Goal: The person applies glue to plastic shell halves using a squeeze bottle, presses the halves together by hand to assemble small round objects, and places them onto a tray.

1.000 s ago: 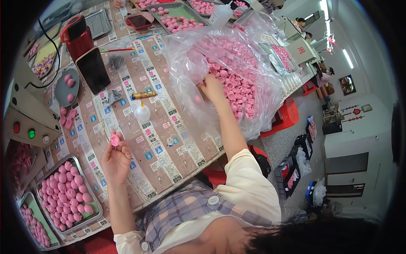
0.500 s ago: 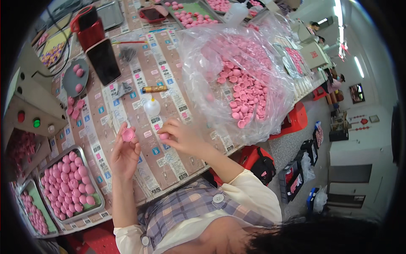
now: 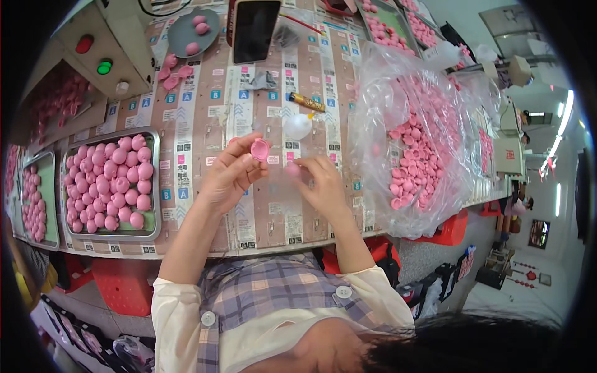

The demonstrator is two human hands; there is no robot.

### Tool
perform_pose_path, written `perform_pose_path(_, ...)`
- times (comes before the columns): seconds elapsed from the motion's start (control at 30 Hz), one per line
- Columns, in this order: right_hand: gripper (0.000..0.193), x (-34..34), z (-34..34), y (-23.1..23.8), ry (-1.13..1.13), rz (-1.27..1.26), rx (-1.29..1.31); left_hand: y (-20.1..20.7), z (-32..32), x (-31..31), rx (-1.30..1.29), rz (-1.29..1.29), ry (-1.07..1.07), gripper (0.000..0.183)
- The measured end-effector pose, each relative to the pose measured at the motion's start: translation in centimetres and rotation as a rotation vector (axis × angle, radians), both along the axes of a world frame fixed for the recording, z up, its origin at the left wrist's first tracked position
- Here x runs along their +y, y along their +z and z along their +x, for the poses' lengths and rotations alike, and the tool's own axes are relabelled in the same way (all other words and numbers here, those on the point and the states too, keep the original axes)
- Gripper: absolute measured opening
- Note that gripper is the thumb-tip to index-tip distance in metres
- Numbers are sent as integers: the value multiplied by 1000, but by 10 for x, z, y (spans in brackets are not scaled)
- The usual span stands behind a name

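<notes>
My left hand (image 3: 229,175) is closed on a pink half shell (image 3: 260,149), its hollow side turned up, held just above the table. Beside it on the right, my right hand (image 3: 324,185) pinches a small rounded pink piece (image 3: 293,170), slightly blurred. A narrow gap separates the two pieces. Beyond my hands lies a white squeeze bottle (image 3: 298,127) with a yellow tip, and past that a gold-patterned cylinder (image 3: 307,102). To the right, a clear plastic bag (image 3: 367,133) spreads open around many loose pink half shells (image 3: 415,163).
A metal tray (image 3: 157,186) of pink balls sits at left, below a machine box (image 3: 124,43) with red and green buttons. A grey plate (image 3: 180,43) with pink balls, loose pink pieces (image 3: 174,78) and an upright phone (image 3: 256,31) stand farther back. Red stools (image 3: 121,286) are below the table edge.
The whole view has turned, so the table now runs level and the left tray shows more fully. My hands have come closer together, each still holding its pink piece.
</notes>
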State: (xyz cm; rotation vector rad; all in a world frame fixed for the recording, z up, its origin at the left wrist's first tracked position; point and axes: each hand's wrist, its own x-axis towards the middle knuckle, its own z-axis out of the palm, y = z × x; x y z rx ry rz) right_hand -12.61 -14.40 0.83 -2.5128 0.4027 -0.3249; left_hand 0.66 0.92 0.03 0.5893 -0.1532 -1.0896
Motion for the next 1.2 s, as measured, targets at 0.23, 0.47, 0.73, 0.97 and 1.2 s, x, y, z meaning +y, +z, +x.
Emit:
perform_pose_path(0.23, 33, 7, 33, 38, 133, 434, -307, -3, -5, 0, -116, 111, 46, 40)
perform_pose_path(0.47, 36, 15, 41, 23, 151, 491, -321, -2, -5, 0, -427, 150, 134, 35)
perform_pose_path(0.73, 35, 12, 39, 16, 157, 449, -308, -1, -6, -4, -594, 136, 149, 35)
perform_pose_path(0.97, 35, 12, 37, 16, 163, 428, -303, -3, -7, -4, -690, 129, 204, 34)
perform_pose_path(1.2, 32, 9, 33, 11, 165, 560, -294, 1, -9, -4, -868, 213, 266, 34)
